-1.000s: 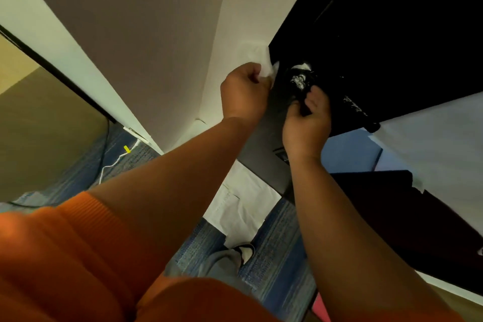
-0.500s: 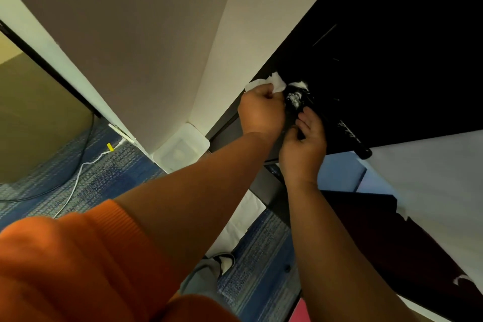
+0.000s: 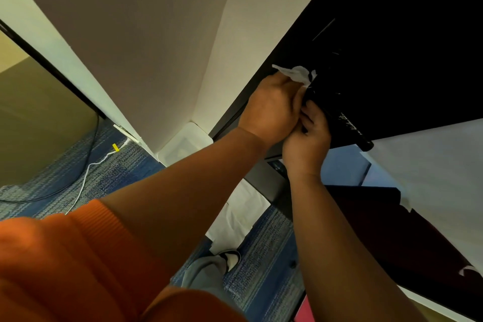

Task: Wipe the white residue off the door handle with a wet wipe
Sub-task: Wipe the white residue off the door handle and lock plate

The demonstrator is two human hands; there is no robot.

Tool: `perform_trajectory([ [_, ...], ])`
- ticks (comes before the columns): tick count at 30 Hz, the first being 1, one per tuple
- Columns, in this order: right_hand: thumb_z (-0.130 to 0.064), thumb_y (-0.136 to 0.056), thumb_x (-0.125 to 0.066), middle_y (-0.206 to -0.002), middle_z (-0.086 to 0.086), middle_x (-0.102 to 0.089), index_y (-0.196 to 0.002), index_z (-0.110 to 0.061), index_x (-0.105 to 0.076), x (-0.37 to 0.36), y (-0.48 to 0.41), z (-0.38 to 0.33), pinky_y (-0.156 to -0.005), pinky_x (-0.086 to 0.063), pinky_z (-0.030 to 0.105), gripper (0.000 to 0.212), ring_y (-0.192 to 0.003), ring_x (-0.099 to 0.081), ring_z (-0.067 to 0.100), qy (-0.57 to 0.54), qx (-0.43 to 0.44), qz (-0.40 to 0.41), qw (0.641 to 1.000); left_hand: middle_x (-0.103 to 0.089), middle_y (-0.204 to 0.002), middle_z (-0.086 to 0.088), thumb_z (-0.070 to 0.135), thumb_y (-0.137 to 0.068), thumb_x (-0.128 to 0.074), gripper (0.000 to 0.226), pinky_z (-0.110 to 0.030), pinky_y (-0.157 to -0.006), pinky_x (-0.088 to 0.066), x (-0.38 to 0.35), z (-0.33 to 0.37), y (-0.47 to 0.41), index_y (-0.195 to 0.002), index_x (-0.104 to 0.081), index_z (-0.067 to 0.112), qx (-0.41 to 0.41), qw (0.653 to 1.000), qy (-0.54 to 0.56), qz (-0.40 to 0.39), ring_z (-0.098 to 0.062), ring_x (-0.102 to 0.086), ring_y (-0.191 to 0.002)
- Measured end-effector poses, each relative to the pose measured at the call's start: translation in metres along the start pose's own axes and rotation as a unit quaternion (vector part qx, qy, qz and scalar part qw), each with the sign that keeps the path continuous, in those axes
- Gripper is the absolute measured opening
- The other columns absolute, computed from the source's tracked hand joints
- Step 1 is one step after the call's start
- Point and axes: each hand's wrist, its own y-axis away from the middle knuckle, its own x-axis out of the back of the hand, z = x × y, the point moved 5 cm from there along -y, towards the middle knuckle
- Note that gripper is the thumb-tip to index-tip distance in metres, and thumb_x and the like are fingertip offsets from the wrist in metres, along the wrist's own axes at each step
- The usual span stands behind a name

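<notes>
Black door (image 3: 392, 34), blue carpet (image 3: 117, 172); left hand (image 3: 271, 110) grips wet wipe (image 3: 295, 73), right hand (image 3: 305, 138) grips door handle (image 3: 342, 123).

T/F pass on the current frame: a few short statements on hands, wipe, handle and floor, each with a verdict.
1. The left hand holds the wet wipe against the upper end of the door handle. True.
2. The right hand hangs clear of the door handle. False: its fingers curl round the handle, just below the wipe.
3. The door handle is wiped clean along its whole length. False: white residue streaks the lever toward its free end.
4. A white cable lies on the blue carpet at the left. True.
</notes>
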Motion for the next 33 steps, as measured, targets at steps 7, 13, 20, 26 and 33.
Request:
perform_trajectory([
  [7, 0.008, -0.094, -0.052, -0.109, -0.020, -0.064, -0.111, -0.043, -0.057, 0.002, 0.003, -0.006, -0.105, -0.050, 0.041, 0.054, -0.117, -0.062, 0.013, 0.016, 0.006, -0.007, 1.000, -0.073, -0.079, -0.007, 0.017, -0.100, -0.060, 0.025, -0.029, -0.067, -0.052, 0.000, -0.010, 0.004, -0.084, -0.077, 0.009, 0.370, 0.900, 0.219, 0.070, -0.009, -0.062, -0.068],
  [13, 0.002, -0.093, -0.054, -0.118, -0.005, -0.066, -0.119, -0.032, -0.060, 0.018, 0.004, 0.001, -0.105, -0.049, 0.048, 0.043, -0.118, -0.062, 0.018, 0.024, 0.001, 0.029, 0.999, -0.076, -0.101, -0.009, 0.005, -0.095, -0.063, 0.015, -0.019, -0.076, -0.052, 0.009, 0.018, 0.000, -0.102, -0.076, 0.007, 0.257, 0.951, 0.164, 0.045, -0.016, -0.069, -0.089],
  [20, -0.003, -0.097, -0.053, -0.104, -0.023, -0.061, -0.116, -0.032, -0.057, 0.039, 0.007, 0.006, -0.098, -0.054, 0.047, 0.035, -0.107, -0.064, 0.015, 0.038, -0.021, 0.074, 0.996, -0.073, -0.089, -0.010, 0.014, -0.100, -0.058, 0.019, -0.027, -0.071, -0.055, 0.012, 0.007, -0.005, -0.097, -0.075, 0.005, 0.262, 0.963, 0.068, -0.005, -0.016, -0.066, -0.075],
  [26, -0.010, -0.098, -0.056, -0.105, -0.021, -0.062, -0.123, -0.026, -0.062, 0.058, 0.013, 0.007, -0.095, -0.056, 0.045, 0.030, -0.105, -0.064, 0.010, 0.043, -0.032, 0.108, 0.993, -0.073, -0.084, -0.009, 0.008, -0.097, -0.057, 0.019, -0.032, -0.072, -0.057, 0.006, 0.015, -0.001, -0.092, -0.075, 0.004, 0.330, 0.934, 0.118, 0.070, -0.021, -0.070, -0.079],
  [33, -0.008, -0.096, -0.056, -0.112, -0.009, -0.065, -0.124, -0.021, -0.063, 0.068, 0.019, 0.006, -0.093, -0.057, 0.046, 0.032, -0.107, -0.065, 0.012, 0.058, -0.017, 0.096, 0.994, -0.071, -0.104, -0.020, 0.005, -0.083, -0.073, 0.025, -0.047, -0.085, -0.059, -0.002, 0.030, -0.007, -0.107, -0.072, -0.002, 0.043, 0.997, -0.060, 0.015, -0.038, -0.069, -0.096],
])
